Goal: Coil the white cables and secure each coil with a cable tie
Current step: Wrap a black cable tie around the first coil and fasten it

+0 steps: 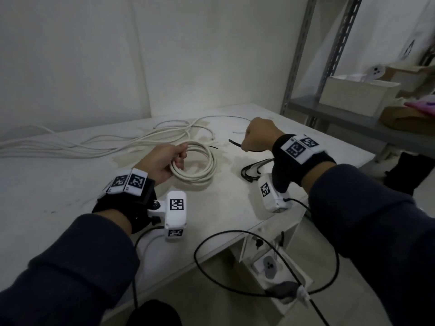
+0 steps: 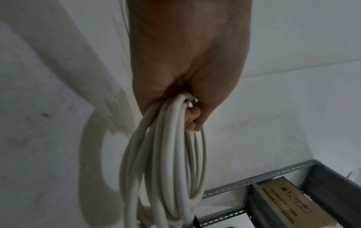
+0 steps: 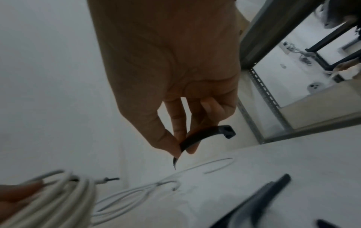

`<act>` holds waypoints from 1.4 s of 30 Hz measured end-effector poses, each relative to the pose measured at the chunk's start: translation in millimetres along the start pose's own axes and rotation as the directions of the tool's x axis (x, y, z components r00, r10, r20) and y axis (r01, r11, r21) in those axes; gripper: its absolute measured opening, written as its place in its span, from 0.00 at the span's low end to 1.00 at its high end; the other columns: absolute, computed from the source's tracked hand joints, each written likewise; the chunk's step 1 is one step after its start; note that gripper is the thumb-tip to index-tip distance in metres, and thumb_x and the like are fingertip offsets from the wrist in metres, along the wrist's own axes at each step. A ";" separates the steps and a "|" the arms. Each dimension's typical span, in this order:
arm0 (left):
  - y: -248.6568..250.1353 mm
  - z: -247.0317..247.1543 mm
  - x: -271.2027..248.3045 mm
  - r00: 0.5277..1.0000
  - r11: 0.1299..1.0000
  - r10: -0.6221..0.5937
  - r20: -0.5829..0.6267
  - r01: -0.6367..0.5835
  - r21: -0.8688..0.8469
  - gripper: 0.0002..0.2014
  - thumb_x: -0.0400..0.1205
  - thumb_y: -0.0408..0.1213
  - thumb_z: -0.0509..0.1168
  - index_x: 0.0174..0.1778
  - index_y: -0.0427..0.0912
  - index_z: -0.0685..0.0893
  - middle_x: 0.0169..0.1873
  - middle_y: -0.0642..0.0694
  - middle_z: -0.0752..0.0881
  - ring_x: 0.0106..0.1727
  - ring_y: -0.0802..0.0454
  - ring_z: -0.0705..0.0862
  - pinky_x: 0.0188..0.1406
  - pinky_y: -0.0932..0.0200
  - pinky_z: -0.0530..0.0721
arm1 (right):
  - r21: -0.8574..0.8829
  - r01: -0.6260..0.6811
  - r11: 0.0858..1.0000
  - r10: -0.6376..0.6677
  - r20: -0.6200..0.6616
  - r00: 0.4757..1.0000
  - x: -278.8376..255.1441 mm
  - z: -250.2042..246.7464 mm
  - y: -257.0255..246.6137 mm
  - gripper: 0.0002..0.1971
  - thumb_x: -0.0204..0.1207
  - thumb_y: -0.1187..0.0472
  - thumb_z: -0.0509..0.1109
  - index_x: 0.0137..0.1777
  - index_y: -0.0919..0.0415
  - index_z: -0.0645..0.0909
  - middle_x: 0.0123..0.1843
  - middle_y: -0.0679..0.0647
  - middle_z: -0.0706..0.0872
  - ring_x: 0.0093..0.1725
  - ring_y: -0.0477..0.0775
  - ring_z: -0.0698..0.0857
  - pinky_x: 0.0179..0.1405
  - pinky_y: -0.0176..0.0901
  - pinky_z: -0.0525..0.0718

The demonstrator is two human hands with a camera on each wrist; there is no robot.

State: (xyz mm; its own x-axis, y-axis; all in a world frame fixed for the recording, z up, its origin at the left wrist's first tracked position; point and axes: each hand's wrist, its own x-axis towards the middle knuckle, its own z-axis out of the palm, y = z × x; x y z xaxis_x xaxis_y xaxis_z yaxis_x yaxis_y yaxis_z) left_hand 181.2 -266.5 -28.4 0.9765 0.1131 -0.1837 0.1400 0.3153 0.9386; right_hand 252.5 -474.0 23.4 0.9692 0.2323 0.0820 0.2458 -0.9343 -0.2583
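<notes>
Coil (image 1: 196, 164): white cable, several round loops, gripped at its near-left edge by left hand (image 1: 162, 161), fingers curled round the bundle; hangs from the fist in the wrist view. Loose cables (image 1: 98, 143): uncoiled white strands sprawled left of and behind the coil, one thin end arcing off behind-right. Tie (image 3: 203, 135): black, bent in a curve, pinched near its pointed tip by right hand (image 1: 259, 134), right of the coil. Spare ties (image 1: 255, 169): black, lying right of the coil.

Storeroom; slotted-steel shelving (image 1: 339, 43), boxes (image 1: 360, 94)
</notes>
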 end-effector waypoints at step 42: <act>21.2 -247.6 -126.9 0.855 0.990 0.129 -0.502 -0.078 0.122 0.07 0.77 0.33 0.61 0.33 0.42 0.75 0.23 0.49 0.69 0.14 0.58 0.59 0.12 0.69 0.58 | 0.974 -0.221 0.048 -0.477 0.217 0.852 -73.1 129.8 -310.0 0.05 0.77 0.70 0.68 0.42 0.60 0.79 0.30 0.52 0.84 0.28 0.49 0.88 0.19 0.30 0.75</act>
State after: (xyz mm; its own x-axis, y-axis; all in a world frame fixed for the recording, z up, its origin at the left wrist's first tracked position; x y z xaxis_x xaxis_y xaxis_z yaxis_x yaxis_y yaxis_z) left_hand 19.6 -40.9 -57.4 0.7710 0.6102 -0.1826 0.0825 0.1886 0.9786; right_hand 107.6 -166.3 -27.5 0.7119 0.7021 -0.0154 -0.1862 0.1676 -0.9681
